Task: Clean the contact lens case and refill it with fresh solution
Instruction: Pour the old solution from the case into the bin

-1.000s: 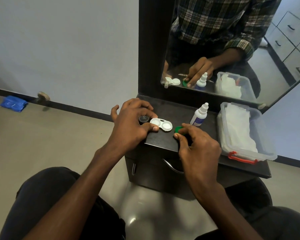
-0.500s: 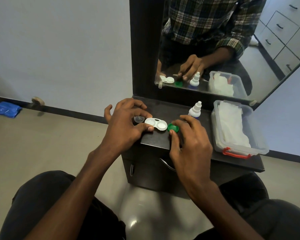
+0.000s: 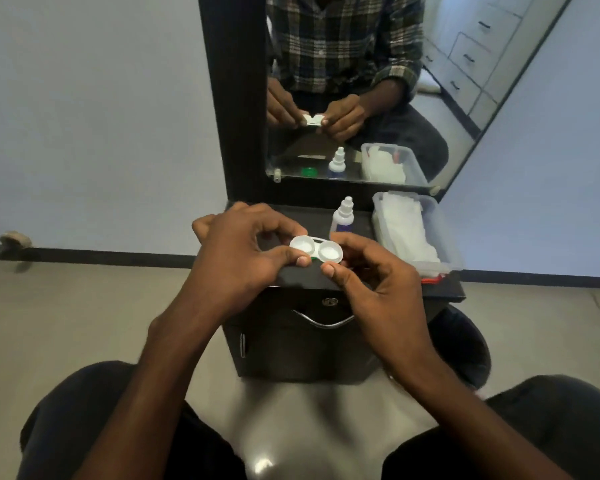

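Observation:
The white contact lens case [image 3: 315, 251], both wells uncapped, is held above the front of the dark cabinet top [image 3: 444, 289]. My left hand [image 3: 238, 252] pinches its left end between thumb and fingers. My right hand [image 3: 374, 275] pinches its right end. A sliver of the green cap [image 3: 315, 259] shows just under the case. The solution bottle [image 3: 342, 218], white with a blue label, stands upright behind the case. The dark cap is hidden behind my left hand.
A clear plastic box [image 3: 426, 202] with white tissues and a red clasp sits at the right of the cabinet top. A mirror [image 3: 447, 98] stands behind and reflects the scene. A drawer handle [image 3: 323, 322] is below. A blue-grey wall [image 3: 90, 116] is at left.
The green cap has left my right hand, which now grips the right end of the case. Both hands have lifted the case off the cabinet top.

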